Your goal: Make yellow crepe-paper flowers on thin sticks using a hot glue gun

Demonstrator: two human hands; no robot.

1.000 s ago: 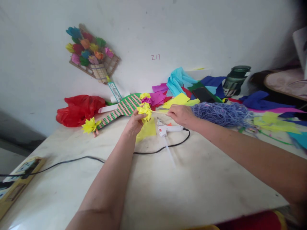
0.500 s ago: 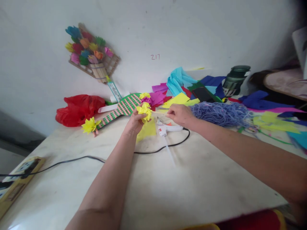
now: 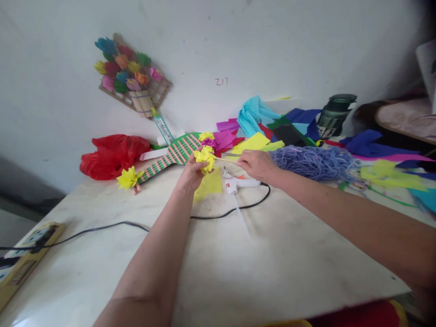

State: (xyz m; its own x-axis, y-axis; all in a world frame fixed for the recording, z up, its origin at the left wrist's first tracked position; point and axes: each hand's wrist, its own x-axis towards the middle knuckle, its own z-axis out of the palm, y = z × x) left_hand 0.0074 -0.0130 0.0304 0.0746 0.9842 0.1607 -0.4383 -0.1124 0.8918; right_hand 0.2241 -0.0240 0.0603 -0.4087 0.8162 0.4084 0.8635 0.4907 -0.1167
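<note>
My left hand pinches a yellow paper flower between thumb and fingers. A thin pale stick runs from the flower to my right hand, whose closed fingers grip its other end. Just below lies a white glue gun with a glue stick jutting from its back. Behind the left hand rests a green guitar-shaped craft with pinkish strips, a yellow flower at its narrow end. Under the held flower is a flat yellow paper sheet.
A black cord crosses the table to a power strip. Purple-blue yarn lies beside my right forearm. Along the wall are a red plastic bag, coloured paper and a dark green jar. A flower decoration leans there.
Both hands keep nearly the same place and hold on the flower and stick. The whole view has shifted very slightly.
</note>
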